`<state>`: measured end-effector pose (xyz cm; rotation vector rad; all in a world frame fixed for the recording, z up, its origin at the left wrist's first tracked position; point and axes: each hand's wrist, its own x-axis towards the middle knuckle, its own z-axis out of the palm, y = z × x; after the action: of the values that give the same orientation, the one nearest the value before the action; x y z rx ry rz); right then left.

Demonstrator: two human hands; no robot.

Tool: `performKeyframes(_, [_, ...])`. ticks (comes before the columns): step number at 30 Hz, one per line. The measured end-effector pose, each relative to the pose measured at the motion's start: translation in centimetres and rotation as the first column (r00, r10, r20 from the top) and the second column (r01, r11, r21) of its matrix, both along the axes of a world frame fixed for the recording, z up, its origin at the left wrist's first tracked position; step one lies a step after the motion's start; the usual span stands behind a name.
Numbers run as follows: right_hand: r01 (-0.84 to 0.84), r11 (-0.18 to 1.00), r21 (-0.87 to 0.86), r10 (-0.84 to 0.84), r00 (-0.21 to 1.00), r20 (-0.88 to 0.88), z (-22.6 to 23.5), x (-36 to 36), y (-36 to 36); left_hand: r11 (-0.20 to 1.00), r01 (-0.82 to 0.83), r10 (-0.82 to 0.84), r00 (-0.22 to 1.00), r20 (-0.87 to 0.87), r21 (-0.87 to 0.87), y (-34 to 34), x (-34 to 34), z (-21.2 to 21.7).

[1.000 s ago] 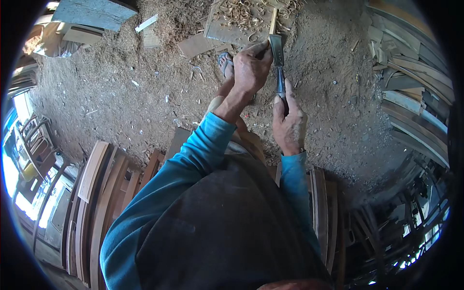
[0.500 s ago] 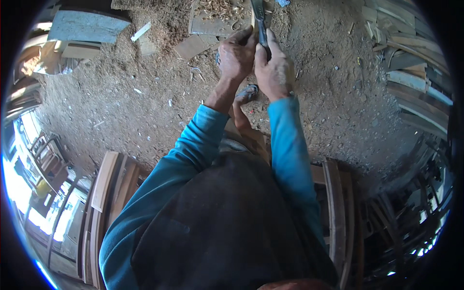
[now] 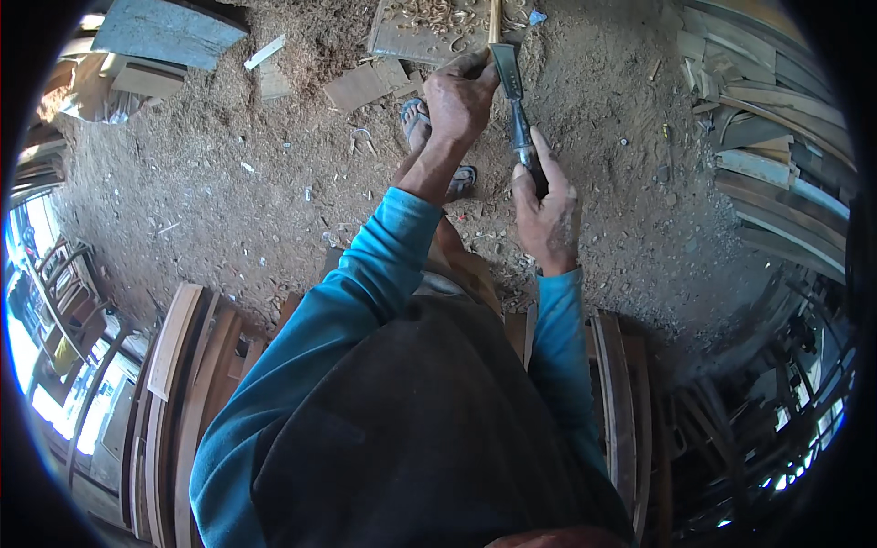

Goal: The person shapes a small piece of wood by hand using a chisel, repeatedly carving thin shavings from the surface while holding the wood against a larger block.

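My right hand [image 3: 548, 215] is wrapped around the dark handle of a wide-bladed chisel [image 3: 507, 73], its index finger stretched along the handle. The flared blade points away from me and lies over a thin pale wooden strip [image 3: 495, 20], which runs on past the blade's edge. Just left of the blade, my left hand [image 3: 461, 100] is closed in a pinch on the strip. The blade and fingers hide the strip's near part.
Beyond the hands, a board [image 3: 388, 41] bears curled wood shavings [image 3: 438, 14]. Flat offcuts [image 3: 358, 87] lie beside it on the littered dirt floor. Wood pieces are piled at right [image 3: 790, 187] and upper left [image 3: 164, 36]. Long planks [image 3: 178, 365] flank me. My sandalled feet [image 3: 416, 119] show below.
My right hand has drawn the chisel back toward me and slightly right, so the whole blade now shows. My left hand has stayed at nearly the same place.
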<state>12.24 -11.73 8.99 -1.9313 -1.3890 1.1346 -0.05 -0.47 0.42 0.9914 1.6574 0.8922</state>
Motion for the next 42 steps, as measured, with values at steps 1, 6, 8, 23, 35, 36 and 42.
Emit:
performKeyframes(1, [-0.003,1.000,-0.031,0.003,1.000,0.003,0.3,0.0,0.7,1.000,0.011,-0.010,1.000,-0.012,0.003,0.1,-0.1,-0.3])
performKeyframes(6, [-0.038,0.996,0.082,0.027,0.990,0.137,-1.2,-0.9,3.2,0.992,0.021,-0.014,0.999,-0.050,0.128,0.4,-0.2,-1.5])
performKeyframes(8, [-0.017,0.996,0.092,0.008,0.995,0.101,-1.8,-1.0,3.9,0.993,0.023,-0.019,0.999,-0.030,0.119,0.3,-0.2,-1.4])
performKeyframes(23, [0.075,0.997,-0.026,-0.076,0.996,-0.043,-0.2,-1.1,4.3,1.000,0.018,-0.015,0.985,0.173,-0.012,0.8,-1.7,-2.1])
performKeyframes(35, [0.030,0.999,0.019,-0.031,0.997,0.065,-1.6,-3.0,5.1,0.990,0.138,-0.135,0.971,0.196,0.000,1.1,-2.2,-1.4])
performKeyframes(36, [0.027,0.999,0.035,-0.030,0.997,0.064,-1.8,-3.3,5.9,0.992,0.124,-0.120,0.973,0.199,-0.008,1.1,-2.4,-1.4])
performKeyframes(42, [0.052,0.995,-0.087,-0.045,0.996,0.081,-2.8,-2.8,9.3,0.991,0.134,-0.126,0.974,0.189,-0.027,1.0,-1.9,-1.3])
